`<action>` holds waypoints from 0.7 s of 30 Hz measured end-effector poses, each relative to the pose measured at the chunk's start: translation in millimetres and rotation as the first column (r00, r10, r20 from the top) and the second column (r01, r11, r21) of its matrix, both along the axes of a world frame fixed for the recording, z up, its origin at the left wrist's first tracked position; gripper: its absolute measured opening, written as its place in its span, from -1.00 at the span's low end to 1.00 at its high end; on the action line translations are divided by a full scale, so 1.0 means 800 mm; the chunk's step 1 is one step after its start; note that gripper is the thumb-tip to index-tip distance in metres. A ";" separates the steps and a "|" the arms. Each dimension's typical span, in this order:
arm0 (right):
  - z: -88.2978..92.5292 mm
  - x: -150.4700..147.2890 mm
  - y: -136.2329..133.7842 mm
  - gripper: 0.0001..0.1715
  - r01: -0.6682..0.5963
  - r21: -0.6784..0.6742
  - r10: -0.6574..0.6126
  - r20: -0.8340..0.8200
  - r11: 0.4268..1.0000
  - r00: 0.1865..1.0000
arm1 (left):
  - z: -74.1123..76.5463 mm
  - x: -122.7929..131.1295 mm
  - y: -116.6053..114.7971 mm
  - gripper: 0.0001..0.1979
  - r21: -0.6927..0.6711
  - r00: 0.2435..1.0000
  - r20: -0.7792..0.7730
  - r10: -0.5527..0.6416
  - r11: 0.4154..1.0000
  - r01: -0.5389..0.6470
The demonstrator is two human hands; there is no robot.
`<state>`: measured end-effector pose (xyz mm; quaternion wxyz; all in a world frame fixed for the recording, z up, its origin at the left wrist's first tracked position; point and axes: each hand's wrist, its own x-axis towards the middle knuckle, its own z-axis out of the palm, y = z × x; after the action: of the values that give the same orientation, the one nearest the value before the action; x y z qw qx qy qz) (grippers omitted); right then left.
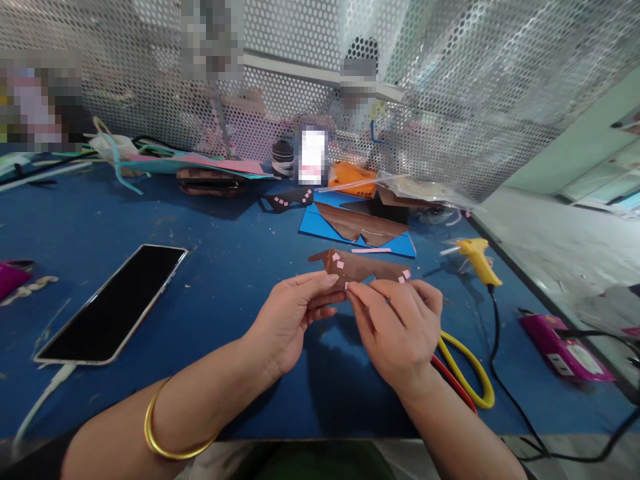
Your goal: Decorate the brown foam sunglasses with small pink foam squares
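Note:
My left hand (287,313) pinches the left end of a brown, glasses-shaped cutout (367,269) between thumb and fingers, just above the table. Small pink squares sit near both ends of it. With thumb and index finger together, my right hand (400,327) presses a small pink square (347,285) at the cutout's lower edge. The right fingers partly hide that edge. Beyond the hands, a thin pink strip (371,251) lies by a blue sheet (311,225), which bears another brown cutout (363,225). Farther back are dark glasses (287,201) with pink squares on them.
A yellow glue gun (479,261) stands at the right, its cord running past a magenta power strip (567,348). Yellow and red loop handles (484,399) lie beside my right wrist. At the left is a phone (113,307) on a cable. Perforated metal (300,40) borders the back.

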<state>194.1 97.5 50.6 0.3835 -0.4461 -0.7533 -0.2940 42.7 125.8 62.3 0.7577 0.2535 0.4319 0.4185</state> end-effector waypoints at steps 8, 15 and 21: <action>0.000 0.002 0.000 -0.86 0.013 0.026 -0.015 0.069 1.000 0.998 | 0.000 0.000 0.000 -0.81 -0.007 1.000 0.008 -0.001 1.000 0.001; 0.001 0.001 -0.001 -0.86 0.021 0.067 -0.026 0.081 0.998 0.996 | 0.002 0.001 -0.002 -0.83 -0.001 1.000 0.012 -0.015 1.000 0.015; 0.002 0.001 -0.003 -0.83 0.066 0.148 -0.083 0.115 0.987 0.990 | 0.001 0.002 -0.005 -0.84 0.028 0.999 0.020 -0.027 0.999 0.026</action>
<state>194.8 95.1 52.4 0.3572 -0.4266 -0.7346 -0.3882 44.2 121.6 63.4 0.7639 0.2654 0.4151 0.4168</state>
